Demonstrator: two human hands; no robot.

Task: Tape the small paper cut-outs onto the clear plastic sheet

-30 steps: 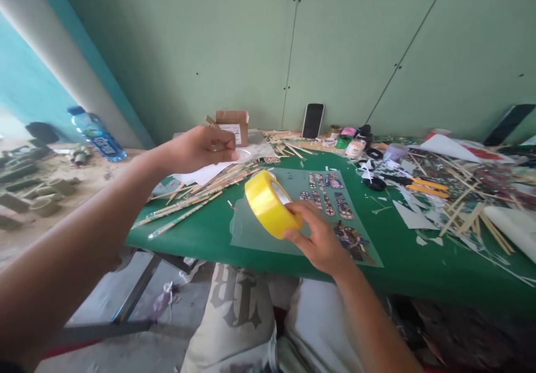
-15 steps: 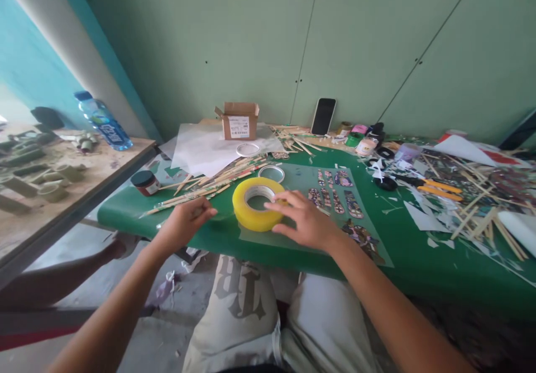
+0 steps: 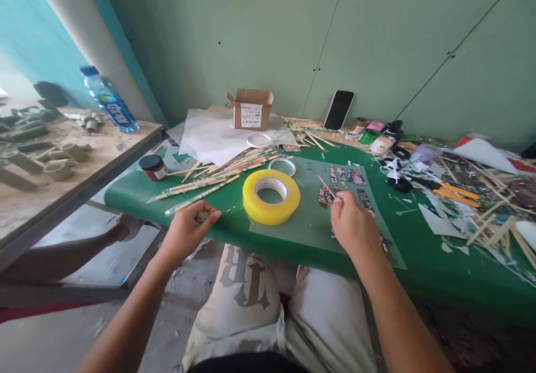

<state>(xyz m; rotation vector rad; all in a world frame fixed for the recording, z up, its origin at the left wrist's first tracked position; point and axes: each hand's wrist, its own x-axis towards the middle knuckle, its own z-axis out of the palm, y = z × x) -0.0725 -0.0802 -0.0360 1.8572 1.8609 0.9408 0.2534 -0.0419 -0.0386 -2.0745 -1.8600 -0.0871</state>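
Left hand (image 3: 189, 229) is curled at the table (image 3: 138, 197) edge; right hand (image 3: 352, 223) is pinched shut farther in.

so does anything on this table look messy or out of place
Yes. Wooden sticks lie scattered in a loose heap left of the yellow tape roll, and paper scraps and more sticks litter the green table on the right. Nothing looks spilled or broken.
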